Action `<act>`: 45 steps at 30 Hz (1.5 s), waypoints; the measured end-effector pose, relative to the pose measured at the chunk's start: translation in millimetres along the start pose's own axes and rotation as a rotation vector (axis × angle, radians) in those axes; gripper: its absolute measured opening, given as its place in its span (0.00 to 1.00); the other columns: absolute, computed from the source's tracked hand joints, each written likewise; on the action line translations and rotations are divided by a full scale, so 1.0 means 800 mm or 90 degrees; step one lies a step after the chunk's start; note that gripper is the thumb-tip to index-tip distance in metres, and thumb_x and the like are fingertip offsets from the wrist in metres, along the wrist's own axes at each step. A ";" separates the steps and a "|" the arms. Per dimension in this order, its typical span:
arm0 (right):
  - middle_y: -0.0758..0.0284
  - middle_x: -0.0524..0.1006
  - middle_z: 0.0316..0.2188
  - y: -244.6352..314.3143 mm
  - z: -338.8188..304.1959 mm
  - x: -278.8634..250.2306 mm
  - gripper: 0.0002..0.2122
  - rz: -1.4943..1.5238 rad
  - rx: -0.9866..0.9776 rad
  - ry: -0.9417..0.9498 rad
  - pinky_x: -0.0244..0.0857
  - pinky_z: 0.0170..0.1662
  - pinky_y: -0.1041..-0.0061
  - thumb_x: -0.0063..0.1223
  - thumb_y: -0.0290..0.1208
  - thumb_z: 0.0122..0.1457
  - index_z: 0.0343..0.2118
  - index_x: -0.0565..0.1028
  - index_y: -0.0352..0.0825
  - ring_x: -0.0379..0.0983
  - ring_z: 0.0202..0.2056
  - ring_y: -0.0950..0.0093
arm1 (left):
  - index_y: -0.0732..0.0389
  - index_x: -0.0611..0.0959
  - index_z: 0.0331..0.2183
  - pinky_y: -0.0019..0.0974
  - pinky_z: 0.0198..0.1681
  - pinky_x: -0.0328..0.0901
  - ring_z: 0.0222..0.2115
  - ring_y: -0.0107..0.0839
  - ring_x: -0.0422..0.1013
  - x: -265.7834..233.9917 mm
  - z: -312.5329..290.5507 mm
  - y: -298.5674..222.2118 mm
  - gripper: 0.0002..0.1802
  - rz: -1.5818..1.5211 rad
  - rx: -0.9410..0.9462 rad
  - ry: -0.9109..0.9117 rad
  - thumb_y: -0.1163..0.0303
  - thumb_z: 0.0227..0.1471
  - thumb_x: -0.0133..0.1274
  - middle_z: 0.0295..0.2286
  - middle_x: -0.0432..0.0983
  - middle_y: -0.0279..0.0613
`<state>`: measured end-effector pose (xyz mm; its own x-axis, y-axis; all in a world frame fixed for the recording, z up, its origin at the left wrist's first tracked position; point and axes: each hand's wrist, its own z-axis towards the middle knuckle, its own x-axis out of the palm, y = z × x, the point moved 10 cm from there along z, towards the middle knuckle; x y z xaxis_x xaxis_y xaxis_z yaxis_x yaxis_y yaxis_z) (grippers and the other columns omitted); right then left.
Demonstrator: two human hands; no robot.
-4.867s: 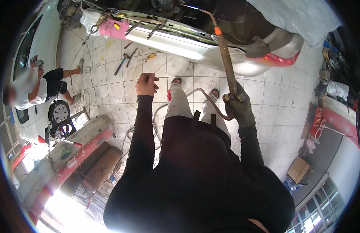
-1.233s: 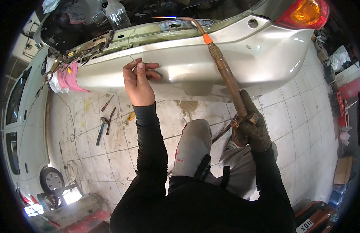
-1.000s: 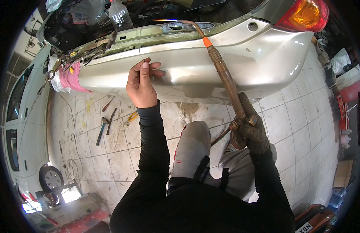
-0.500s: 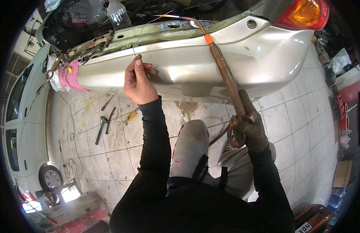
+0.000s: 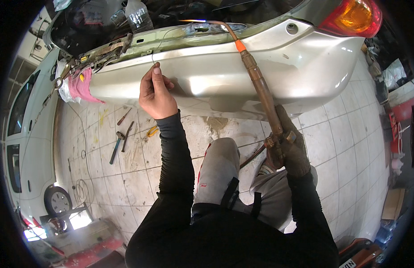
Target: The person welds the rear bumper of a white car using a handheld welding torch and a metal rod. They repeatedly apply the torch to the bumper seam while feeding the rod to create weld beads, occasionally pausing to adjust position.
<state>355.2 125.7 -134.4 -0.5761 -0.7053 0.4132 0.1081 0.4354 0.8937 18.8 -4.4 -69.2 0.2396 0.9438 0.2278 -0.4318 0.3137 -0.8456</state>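
Note:
Between thumb and fingertips, my bare left hand (image 5: 158,94) pinches a thin bent wire rod (image 5: 159,46) that rises over the bumper's upper edge. My right hand (image 5: 297,154), in a dark work glove, grips the valve end of a brass-coloured gas torch (image 5: 261,87) with an orange collar. From the torch's curved tip a blue and orange flame (image 5: 193,20) points left above the scorched greenish body panel (image 5: 187,32). The rod's upper end lies below and left of the flame, apart from it. Below the panel spans the silver car bumper (image 5: 193,67).
A hammer (image 5: 116,149), a dark bar (image 5: 128,136), a screwdriver (image 5: 124,117) and yellow-handled pliers (image 5: 152,131) lie on the tiled floor. Metal tools and a pink cloth (image 5: 83,85) rest at the bumper's left end. A plastic bottle (image 5: 138,17) stands behind the panel. A hose (image 5: 251,156) trails by my knee.
My left hand has shifted slightly left, drawing the rod's end away from the flame. The torch has barely moved in my right hand.

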 end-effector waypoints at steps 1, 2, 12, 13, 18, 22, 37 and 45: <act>0.68 0.78 0.33 0.000 -0.002 0.004 0.45 0.065 0.009 0.026 0.67 0.29 0.83 0.67 0.44 0.56 0.72 0.53 0.38 0.71 0.27 0.84 | 0.68 0.85 0.41 0.24 0.25 0.63 0.20 0.18 0.67 0.001 0.002 -0.001 0.13 0.005 -0.002 0.001 0.66 0.63 0.57 0.23 0.78 0.36; 0.68 0.79 0.33 0.002 -0.003 0.002 0.44 0.029 -0.008 0.004 0.66 0.28 0.83 0.66 0.47 0.56 0.71 0.54 0.37 0.70 0.26 0.84 | 0.68 0.85 0.41 0.24 0.24 0.62 0.20 0.18 0.66 0.001 0.003 -0.002 0.13 0.011 -0.004 0.002 0.66 0.63 0.57 0.24 0.78 0.36; 0.69 0.78 0.29 0.016 -0.003 -0.010 0.41 -0.090 -0.033 -0.044 0.62 0.26 0.83 0.63 0.49 0.59 0.70 0.58 0.35 0.67 0.22 0.84 | 0.68 0.85 0.40 0.24 0.26 0.62 0.22 0.17 0.65 0.004 0.032 0.002 0.12 -0.032 0.041 0.032 0.68 0.63 0.57 0.34 0.83 0.40; 0.69 0.78 0.29 0.016 -0.003 -0.009 0.41 -0.084 -0.033 -0.055 0.61 0.25 0.83 0.63 0.49 0.59 0.70 0.58 0.35 0.67 0.22 0.84 | 0.68 0.85 0.40 0.24 0.26 0.62 0.22 0.17 0.65 0.004 0.031 0.003 0.12 -0.036 0.038 0.036 0.68 0.63 0.57 0.34 0.83 0.39; 0.70 0.78 0.27 0.021 -0.005 0.003 0.41 -0.101 -0.052 -0.049 0.60 0.24 0.82 0.63 0.51 0.58 0.70 0.58 0.37 0.66 0.21 0.84 | 0.68 0.85 0.40 0.24 0.26 0.62 0.22 0.18 0.65 0.009 0.028 0.000 0.12 -0.022 0.037 0.032 0.67 0.63 0.57 0.34 0.83 0.39; 0.70 0.78 0.27 0.021 -0.007 0.002 0.42 -0.128 -0.045 -0.076 0.59 0.23 0.82 0.62 0.54 0.59 0.70 0.58 0.38 0.66 0.20 0.85 | 0.68 0.85 0.40 0.25 0.26 0.62 0.22 0.18 0.66 0.011 0.025 0.004 0.12 -0.028 0.030 0.041 0.67 0.63 0.57 0.35 0.83 0.40; 0.67 0.78 0.25 0.021 0.001 0.000 0.44 -0.128 -0.047 -0.082 0.62 0.21 0.83 0.57 0.55 0.60 0.69 0.55 0.28 0.68 0.17 0.83 | 0.68 0.85 0.39 0.28 0.27 0.63 0.21 0.22 0.66 -0.003 0.037 0.016 0.11 -0.134 -0.021 0.080 0.69 0.62 0.57 0.37 0.83 0.45; 0.70 0.76 0.24 0.024 -0.003 0.001 0.42 -0.170 -0.056 -0.103 0.61 0.23 0.84 0.57 0.54 0.60 0.69 0.57 0.28 0.66 0.18 0.85 | 0.69 0.84 0.39 0.28 0.26 0.64 0.21 0.22 0.65 -0.001 0.036 0.017 0.11 -0.133 -0.033 0.078 0.70 0.62 0.57 0.38 0.83 0.46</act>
<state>358.5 132.3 -116.6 -0.7146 -0.6864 0.1349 0.0015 0.1914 0.9815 -12.2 1.9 -66.9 0.4248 0.8378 0.3430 -0.3177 0.4928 -0.8101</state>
